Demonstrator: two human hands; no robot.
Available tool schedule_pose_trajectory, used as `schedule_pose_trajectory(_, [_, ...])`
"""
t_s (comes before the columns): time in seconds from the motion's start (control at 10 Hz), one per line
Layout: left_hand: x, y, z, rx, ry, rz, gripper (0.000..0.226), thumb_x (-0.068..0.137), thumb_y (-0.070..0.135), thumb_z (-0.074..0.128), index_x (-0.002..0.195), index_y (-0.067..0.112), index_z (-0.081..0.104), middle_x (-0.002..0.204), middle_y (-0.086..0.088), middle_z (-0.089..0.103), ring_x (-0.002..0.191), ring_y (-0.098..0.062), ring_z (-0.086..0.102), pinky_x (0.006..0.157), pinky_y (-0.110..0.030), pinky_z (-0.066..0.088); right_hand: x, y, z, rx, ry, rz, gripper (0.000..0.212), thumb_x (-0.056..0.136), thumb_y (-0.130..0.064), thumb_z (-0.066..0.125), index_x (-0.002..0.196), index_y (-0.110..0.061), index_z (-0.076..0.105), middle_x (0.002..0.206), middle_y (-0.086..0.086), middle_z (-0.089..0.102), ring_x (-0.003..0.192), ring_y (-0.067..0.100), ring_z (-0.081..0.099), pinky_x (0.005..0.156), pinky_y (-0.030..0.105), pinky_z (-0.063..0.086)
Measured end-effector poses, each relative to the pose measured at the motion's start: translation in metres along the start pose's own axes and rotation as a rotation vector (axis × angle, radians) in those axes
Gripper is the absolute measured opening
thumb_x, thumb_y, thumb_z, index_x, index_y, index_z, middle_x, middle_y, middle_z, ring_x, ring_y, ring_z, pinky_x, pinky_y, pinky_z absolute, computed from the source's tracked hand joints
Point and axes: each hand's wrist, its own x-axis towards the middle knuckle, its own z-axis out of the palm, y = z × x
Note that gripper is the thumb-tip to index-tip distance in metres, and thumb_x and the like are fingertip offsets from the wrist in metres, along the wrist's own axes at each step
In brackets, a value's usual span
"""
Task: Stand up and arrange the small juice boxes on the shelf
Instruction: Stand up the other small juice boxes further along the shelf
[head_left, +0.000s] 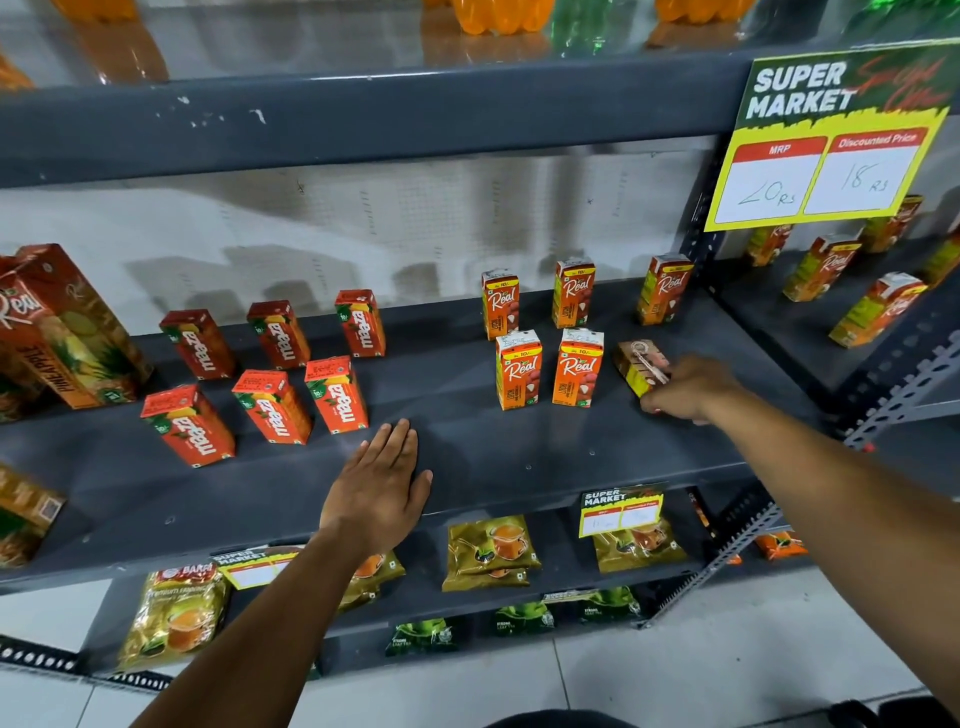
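Several small red Maaza juice boxes (336, 394) stand in two rows on the left of the dark grey shelf (467, 457). Several small orange Real juice boxes (577, 366) stand upright in two rows on the right. One more small Real box (638, 364) lies on its back, straw side up, at the right end of the front row. My right hand (685, 388) closes on the near end of that lying box. My left hand (378, 486) rests flat on the shelf, fingers together, holding nothing, just right of the Maaza boxes.
A large Real pineapple carton (67, 322) stands at the far left. A yellow price sign (831, 140) hangs from the upper shelf rail at right. More juice cartons fill the neighbouring shelf (878, 306). Tea pouches (488, 551) lie on the lower shelves.
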Motion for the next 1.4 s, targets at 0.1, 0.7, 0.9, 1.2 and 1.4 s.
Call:
schedule_pose_trajectory(0.1, [0.001, 0.0, 0.001, -0.001, -0.003, 0.001, 0.082, 0.084, 0.057, -0.006, 0.15, 0.011, 0.011, 0.161, -0.004, 0.005, 0.148, -0.019, 0.0, 0.119, -0.035, 0.002, 0.008, 0.009, -0.024, -0.097, 0.143, -0.157, 0.034, 0.072, -0.026, 0.076, 0.101, -0.01, 0.066, 0.094, 0.01, 0.063, 0.079, 0.024, 0.056, 0.062, 0.027, 0.043])
schedule_pose_trajectory(0.7, [0.002, 0.002, -0.001, 0.022, -0.034, -0.012, 0.085, 0.081, 0.057, -0.01, 0.15, 0.01, 0.006, 0.161, -0.005, 0.002, 0.148, -0.019, -0.002, 0.119, -0.035, 0.002, 0.013, 0.003, -0.073, -0.768, 0.188, -0.81, 0.068, 0.088, -0.001, 0.057, 0.146, -0.03, 0.038, 0.156, -0.004, 0.035, 0.143, 0.021, 0.031, 0.113, 0.036, 0.031])
schedule_pose_trajectory(0.9, [0.003, 0.0, 0.001, 0.032, -0.025, -0.005, 0.084, 0.082, 0.057, -0.009, 0.15, 0.01, 0.007, 0.161, -0.005, 0.003, 0.148, -0.019, -0.001, 0.119, -0.035, 0.003, 0.012, 0.001, -0.079, -0.561, 0.084, -0.735, 0.049, 0.083, -0.019, 0.065, 0.13, -0.026, 0.056, 0.136, 0.002, 0.058, 0.123, 0.025, 0.053, 0.1, 0.039, 0.045])
schedule_pose_trajectory(1.2, [0.003, 0.0, 0.002, 0.037, -0.027, -0.003, 0.085, 0.081, 0.058, -0.01, 0.15, 0.011, 0.006, 0.161, -0.005, 0.002, 0.148, -0.019, -0.001, 0.119, -0.035, 0.002, 0.022, -0.01, -0.066, -0.442, 0.031, -0.42, 0.065, 0.077, -0.077, 0.047, 0.09, -0.014, 0.061, 0.095, 0.009, 0.067, 0.083, 0.025, 0.061, 0.081, 0.037, 0.052])
schedule_pose_trajectory(1.4, [0.002, -0.001, 0.001, 0.021, -0.019, -0.001, 0.085, 0.082, 0.057, -0.008, 0.15, 0.01, 0.009, 0.161, -0.006, 0.005, 0.148, -0.02, 0.001, 0.119, -0.035, 0.003, 0.012, -0.011, -0.064, -0.386, -0.019, -0.368, 0.076, 0.071, -0.085, 0.04, 0.091, -0.014, 0.059, 0.098, 0.009, 0.065, 0.084, 0.023, 0.059, 0.076, 0.034, 0.046])
